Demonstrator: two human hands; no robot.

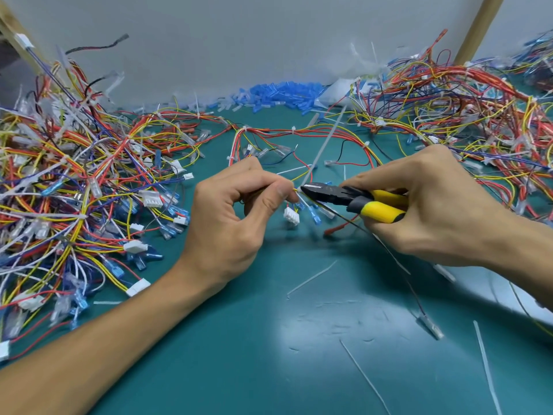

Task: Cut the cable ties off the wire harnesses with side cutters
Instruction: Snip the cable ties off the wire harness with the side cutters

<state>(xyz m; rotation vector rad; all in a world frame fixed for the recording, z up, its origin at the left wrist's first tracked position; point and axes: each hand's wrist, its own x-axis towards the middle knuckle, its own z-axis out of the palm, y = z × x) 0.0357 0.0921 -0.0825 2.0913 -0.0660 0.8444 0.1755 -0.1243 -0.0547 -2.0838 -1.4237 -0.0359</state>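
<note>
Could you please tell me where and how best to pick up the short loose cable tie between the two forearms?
Probably a fingertip grip near its upper right end, from above. The cable tie is a thin strip lying flat on the mat, slanting up to the right, with bare mat all round; that end lies nearest the right hand.

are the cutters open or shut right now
Shut, or nearly: the jaws of the side cutters meet in one point at the wires the left hand pinches, and the right hand squeezes the yellow handles together.
</note>
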